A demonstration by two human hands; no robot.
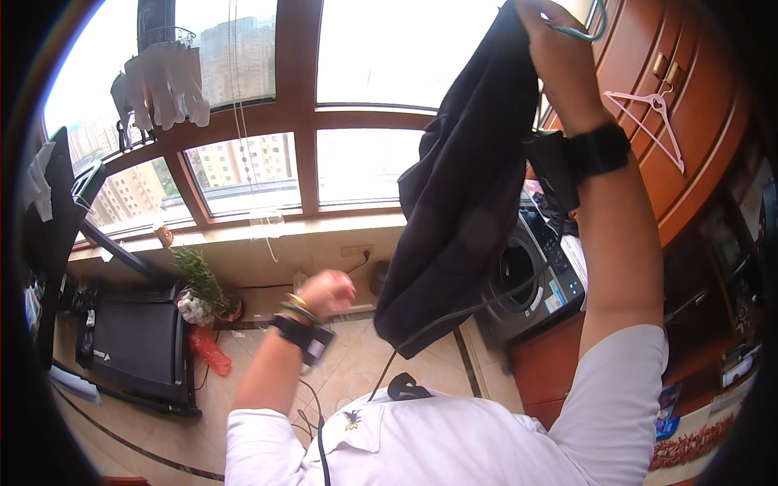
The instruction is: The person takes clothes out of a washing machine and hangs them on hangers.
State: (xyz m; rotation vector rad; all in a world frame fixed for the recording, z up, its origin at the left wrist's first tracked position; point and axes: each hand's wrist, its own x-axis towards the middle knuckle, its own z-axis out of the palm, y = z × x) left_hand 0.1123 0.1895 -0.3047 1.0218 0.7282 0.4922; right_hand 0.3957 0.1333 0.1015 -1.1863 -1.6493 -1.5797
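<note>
My right hand (558, 45) is raised at the top edge of the view, gripping the top of a dark garment (468, 182). A teal hanger (574, 32) shows at the same hand; its upper part is cut off by the frame. The cloth hangs in long folds down to the height of my waist. Lower and to the left, my left hand (328, 293) is blurred and apart from the garment. Nothing is visible in it, and the blur hides how its fingers lie. A thin dark cable crosses in front of the cloth.
A washing machine (523, 273) stands behind the garment. On the wooden wardrobe (699, 121) at right hangs a pink hanger (659, 106). Socks (170, 82) hang before the window. Left are a black treadmill (137, 340), a potted plant (203, 279) and a red plastic bag (209, 350).
</note>
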